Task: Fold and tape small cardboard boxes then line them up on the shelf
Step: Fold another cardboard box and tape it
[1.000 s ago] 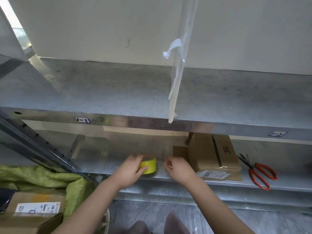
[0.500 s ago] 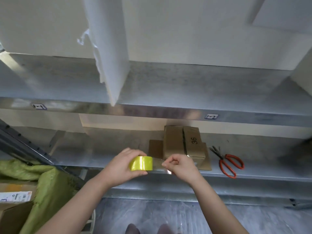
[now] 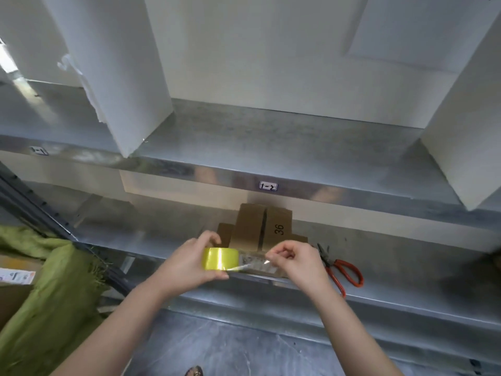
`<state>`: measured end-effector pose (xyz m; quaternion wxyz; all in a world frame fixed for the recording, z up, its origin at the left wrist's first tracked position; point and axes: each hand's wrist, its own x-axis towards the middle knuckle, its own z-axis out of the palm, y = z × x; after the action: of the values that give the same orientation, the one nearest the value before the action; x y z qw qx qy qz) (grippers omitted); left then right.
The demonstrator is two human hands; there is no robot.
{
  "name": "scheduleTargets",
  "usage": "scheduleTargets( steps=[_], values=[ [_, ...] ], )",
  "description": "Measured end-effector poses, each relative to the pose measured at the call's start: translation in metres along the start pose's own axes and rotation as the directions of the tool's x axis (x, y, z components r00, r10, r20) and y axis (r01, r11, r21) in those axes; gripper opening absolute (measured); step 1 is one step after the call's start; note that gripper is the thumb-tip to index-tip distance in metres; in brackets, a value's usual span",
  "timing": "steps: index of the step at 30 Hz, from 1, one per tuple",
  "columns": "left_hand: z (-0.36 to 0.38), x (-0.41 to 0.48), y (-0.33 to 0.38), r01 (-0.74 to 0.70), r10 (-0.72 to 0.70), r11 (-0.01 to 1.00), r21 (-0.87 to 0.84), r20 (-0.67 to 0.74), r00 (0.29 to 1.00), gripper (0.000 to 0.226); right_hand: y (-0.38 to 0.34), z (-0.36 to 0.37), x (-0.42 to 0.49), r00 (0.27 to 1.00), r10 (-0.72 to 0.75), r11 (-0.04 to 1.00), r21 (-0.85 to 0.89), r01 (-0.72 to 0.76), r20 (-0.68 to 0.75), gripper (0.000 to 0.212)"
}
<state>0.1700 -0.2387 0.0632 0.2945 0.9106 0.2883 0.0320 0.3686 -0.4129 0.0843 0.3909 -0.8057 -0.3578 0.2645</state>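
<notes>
Gripping tape roll (image 3: 221, 258), left fingers (image 3: 206, 239); right fingers (image 3: 282, 251) pinching strip (image 3: 250, 264), over shelf edge (image 3: 379, 297)

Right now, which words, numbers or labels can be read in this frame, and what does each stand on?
"36": on the cardboard box on the lower shelf.
"1-2": on the sticker on the upper shelf's front edge.
Left sticker on that edge: too blurred to read.
Printed label on the box's near side: blurred, unreadable.
Label on the far-left carton: too blurred.
</notes>
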Motion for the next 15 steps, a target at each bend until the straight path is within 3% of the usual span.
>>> scheduleTargets(
  steps=[4,9,12,15],
  values=[
    [0.001,-0.016,0.002,-0.032,0.042,0.995,-0.092,0.111,0.993,0.054,0.016,-0.013,0.006,0.998,0.063,0.994,0.093,-0.065,0.024,0.006],
    [-0.006,-0.01,0.001,-0.058,0.057,0.998,-0.015,-0.024,0.998,0.046,0.029,-0.003,0.0,0.978,0.185,0.939,0.277,-0.206,0.1,0.004],
    [-0.012,0.003,-0.001,-0.043,0.048,0.997,0.068,-0.071,0.996,0.055,0.027,0.007,-0.01,0.987,0.158,0.927,0.34,-0.158,0.026,0.006],
    [-0.015,0.015,-0.001,0.009,0.009,0.973,0.23,-0.079,0.997,0.061,0.029,0.009,-0.019,0.986,0.056,0.971,0.237,-0.017,-0.157,0.012]
  ],
)
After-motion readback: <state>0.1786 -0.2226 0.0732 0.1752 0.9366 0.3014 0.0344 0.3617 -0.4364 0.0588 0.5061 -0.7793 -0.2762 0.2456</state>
